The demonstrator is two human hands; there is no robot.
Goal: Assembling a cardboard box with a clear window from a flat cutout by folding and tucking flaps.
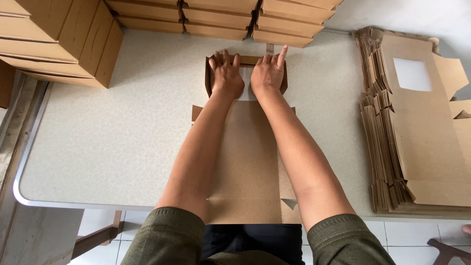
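A flat brown cardboard box blank [248, 157] lies on the pale speckled table [122, 142], reaching from the near edge to the middle. Its far end is partly folded up into side flaps. My left hand [225, 73] presses palm-down on that far end, fingers over the raised far flap. Beside it my right hand [267, 71] presses down too, its index finger stretched out toward the back. A pale window panel shows between the two hands. Neither hand grips anything.
A tall stack of flat windowed box blanks [412, 122] lies at the table's right. Folded brown boxes are stacked at the back [221, 17] and at the back left [59, 39]. The table's rounded metal edge [22, 196] runs along the left.
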